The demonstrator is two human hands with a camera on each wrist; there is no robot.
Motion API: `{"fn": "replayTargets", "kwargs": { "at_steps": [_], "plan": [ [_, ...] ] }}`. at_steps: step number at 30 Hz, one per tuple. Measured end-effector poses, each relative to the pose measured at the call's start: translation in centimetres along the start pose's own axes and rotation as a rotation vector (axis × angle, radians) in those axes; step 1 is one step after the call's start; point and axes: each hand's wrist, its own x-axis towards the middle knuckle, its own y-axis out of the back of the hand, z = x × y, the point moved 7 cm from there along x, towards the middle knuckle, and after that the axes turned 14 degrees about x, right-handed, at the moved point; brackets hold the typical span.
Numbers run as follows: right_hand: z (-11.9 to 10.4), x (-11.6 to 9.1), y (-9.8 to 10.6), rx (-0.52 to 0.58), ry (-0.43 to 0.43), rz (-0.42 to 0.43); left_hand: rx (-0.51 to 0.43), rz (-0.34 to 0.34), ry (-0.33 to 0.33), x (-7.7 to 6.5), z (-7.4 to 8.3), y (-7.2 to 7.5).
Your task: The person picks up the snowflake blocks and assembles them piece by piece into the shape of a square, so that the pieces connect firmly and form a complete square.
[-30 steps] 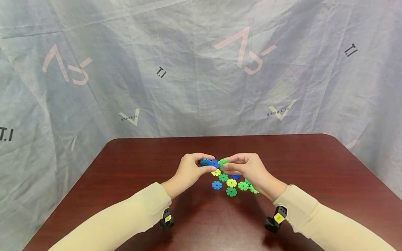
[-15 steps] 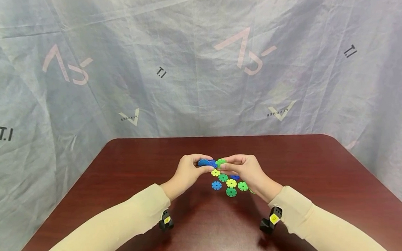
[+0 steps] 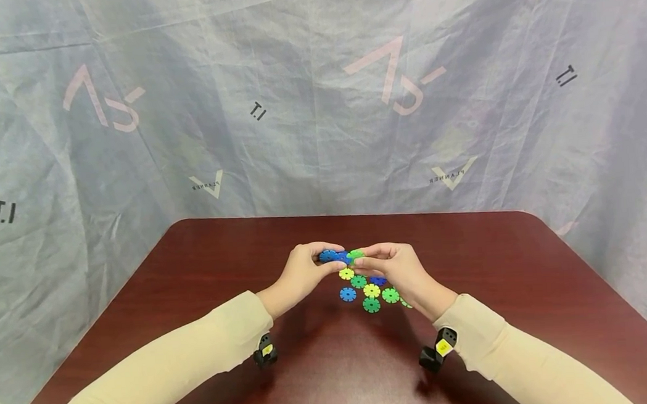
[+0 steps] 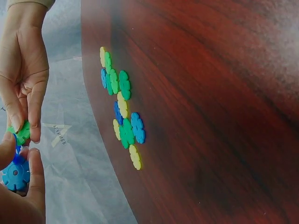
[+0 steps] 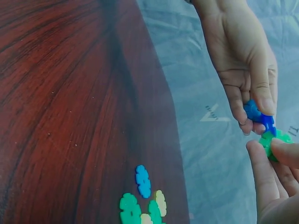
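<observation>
My left hand [image 3: 300, 271] pinches a light blue notched plastic disc [image 4: 16, 173], one of the snowflake-type building discs. A dark blue notched disc [image 3: 342, 258] is joined to it at an angle. In my right hand [image 3: 405, 271], thumb and fingers pinch a bright green notched disc [image 5: 275, 140]. Its edge meets the dark blue disc, and the right wrist view shows the two touching; how deep the slots sit in each other I cannot tell. Both hands are raised above the table, fingertips close together.
Below the hands, several loose discs lie flat on the dark red table [image 3: 312, 376]: a blue disc [image 3: 348, 294], a yellow disc [image 3: 371, 291], a green disc [image 3: 371, 305] and others. My right hand partly covers some. Behind the table hangs a grey printed cloth [image 3: 309, 153].
My right hand has shifted slightly left with the green disc, which now sits closer against the dark blue one. The left hand has barely moved, and the loose discs lie as before.
</observation>
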Motion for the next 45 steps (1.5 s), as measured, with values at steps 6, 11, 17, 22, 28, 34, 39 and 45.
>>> {"fn": "replayTargets", "kwargs": {
  "at_steps": [6,11,17,22,28,34,39,45],
  "plan": [
    [0.1,-0.1,0.1,0.033,-0.006,0.010,0.003,-0.042,-0.011,0.2,0.0,-0.2],
    [0.4,-0.2,0.1,-0.003,-0.011,0.014,0.033,-0.079,0.001,0.4,-0.2,-0.3],
    [0.6,-0.1,0.2,-0.031,-0.004,0.028,0.047,-0.081,0.019,0.5,-0.2,-0.6],
    [0.7,-0.2,0.4,-0.089,0.014,0.037,0.061,-0.073,0.019,0.5,-0.5,-0.8],
    [0.7,-0.3,0.7,-0.092,0.029,0.025,0.061,-0.071,0.025,0.4,-1.0,-1.1],
    [0.3,-0.3,0.6,-0.125,0.045,0.014,0.089,-0.063,0.012,0.5,-0.8,-0.9],
    [0.2,-0.1,1.2,-0.099,0.028,0.017,0.091,-0.051,0.018,0.6,-1.0,-0.7],
    [0.1,0.2,1.8,-0.103,0.035,0.003,0.088,-0.054,0.015,0.5,-1.1,-0.8]
  ]
}}
